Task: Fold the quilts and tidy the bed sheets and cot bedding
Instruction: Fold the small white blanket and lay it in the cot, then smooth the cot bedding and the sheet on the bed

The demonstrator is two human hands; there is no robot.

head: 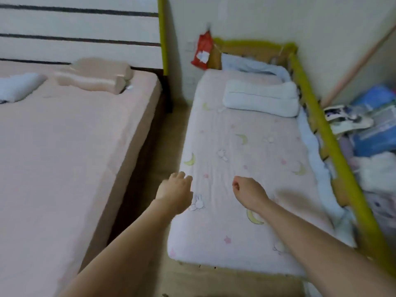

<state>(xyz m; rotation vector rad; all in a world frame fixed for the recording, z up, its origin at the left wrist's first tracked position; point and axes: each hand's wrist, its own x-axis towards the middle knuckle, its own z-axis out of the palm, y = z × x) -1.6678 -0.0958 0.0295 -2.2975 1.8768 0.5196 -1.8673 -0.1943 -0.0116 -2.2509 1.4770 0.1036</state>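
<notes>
The cot's pink sheet (242, 159), printed with moons, stars and rabbits, lies flat over its mattress on the right. A white pillow (260, 97) rests near the cot's head, with a light blue blanket (252, 65) bunched behind it and running down the right side. My left hand (174, 192) reaches over the sheet's left edge with fingers loosely extended. My right hand (249, 192) hovers over the sheet's middle with fingers curled and nothing in it. The big bed (64, 151) on the left has a smooth pink sheet, a beige pillow (94, 76) and a white pillow (19, 86).
A yellow-padded rail (325, 129) lines the cot's right side and head. A red packet (202, 50) hangs on the wall. Clothes and bags (368, 133) are piled beyond the rail. A narrow floor gap (158, 151) separates the two beds.
</notes>
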